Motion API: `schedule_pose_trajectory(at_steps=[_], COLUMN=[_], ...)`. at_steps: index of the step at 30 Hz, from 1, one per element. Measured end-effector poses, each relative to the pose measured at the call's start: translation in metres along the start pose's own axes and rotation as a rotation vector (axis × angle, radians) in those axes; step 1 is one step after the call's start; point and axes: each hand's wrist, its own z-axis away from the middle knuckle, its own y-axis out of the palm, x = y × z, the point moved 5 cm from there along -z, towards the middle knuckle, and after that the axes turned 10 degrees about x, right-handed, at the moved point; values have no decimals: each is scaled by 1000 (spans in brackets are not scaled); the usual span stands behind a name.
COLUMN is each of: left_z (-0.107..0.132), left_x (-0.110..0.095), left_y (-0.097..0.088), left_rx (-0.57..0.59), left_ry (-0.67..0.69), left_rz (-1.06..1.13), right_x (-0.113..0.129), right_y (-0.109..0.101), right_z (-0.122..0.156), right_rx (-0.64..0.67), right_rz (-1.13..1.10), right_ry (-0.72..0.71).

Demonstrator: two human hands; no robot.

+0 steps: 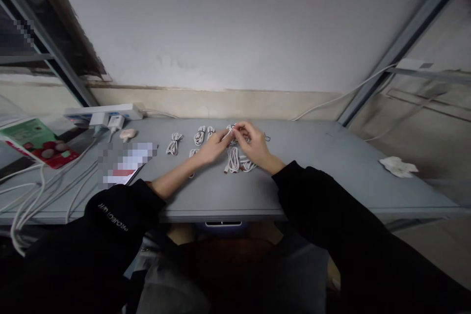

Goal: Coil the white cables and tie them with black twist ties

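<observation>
Both my hands meet over the far middle of the grey table (324, 176). My left hand (213, 148) pinches one end of a white cable (231, 132), and my right hand (253, 144) has its fingers closed on the same cable. Several coiled white cable bundles lie around them: one at the left (174, 143), a pair behind my left hand (203, 134), and two below my hands (233, 160). Part of the held cable is hidden by my fingers.
A white power strip (105, 114) with plugged chargers sits at the back left, with loose white wires (33, 191) trailing off the left edge. A green and red box (37, 142) lies far left. A crumpled tissue (398, 166) rests at the right.
</observation>
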Motion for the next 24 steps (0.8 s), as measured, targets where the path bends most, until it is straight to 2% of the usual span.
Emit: schedule_pose_trajectory(at_steps=[4,9,13,17,21,24], left_z=[1,2,1,-1,-2,-2], left_x=[1,1,3,9,12,10], left_y=[-1,-9,-7,-4,0,-1], left_rx=[21,-9,5,-3,75,82], left_ry=[22,70,79,53,36,3], left_rz=[-1,-90,-151,-275,-396,-441], right_x=[3,1,0,2,-5,-10], right_y=[1,2,3,6,8,9], right_z=[1,1,2,2,3,4], right_rx=[18,4,-25,17,27,14], right_rz=[47,11,-32,-64,-116,-195], right_ry=[-49,-37,-21,-46,21,86])
